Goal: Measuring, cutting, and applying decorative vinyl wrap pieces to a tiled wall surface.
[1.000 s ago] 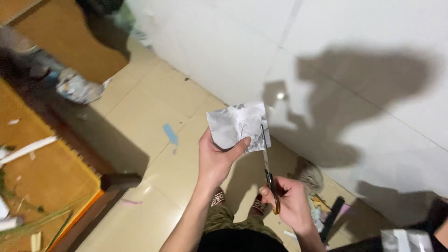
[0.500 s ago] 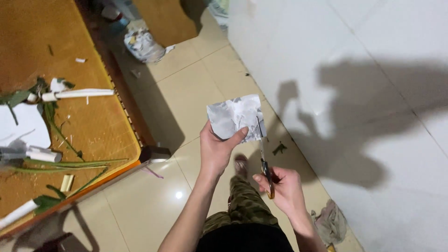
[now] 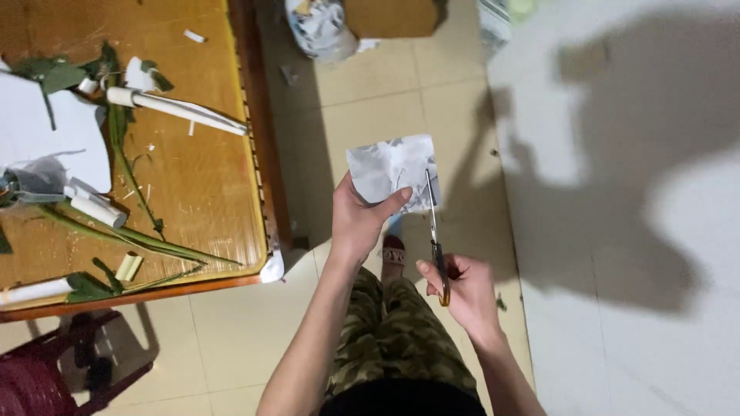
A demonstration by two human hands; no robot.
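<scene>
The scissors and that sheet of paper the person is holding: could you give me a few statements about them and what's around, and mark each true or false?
1. The left hand holds a crumpled grey-white sheet of paper. True.
2. The scissors are in the left hand. False: the right hand grips their handles.
3. The scissor blades point up along the right edge of the paper. True.
4. The wooden table lies to the person's right. False: it is to the left, with green stems and rolled white paper tubes on it.
5. The person is cutting over the table. False: the hands are over the tiled floor, beside the table.
</scene>
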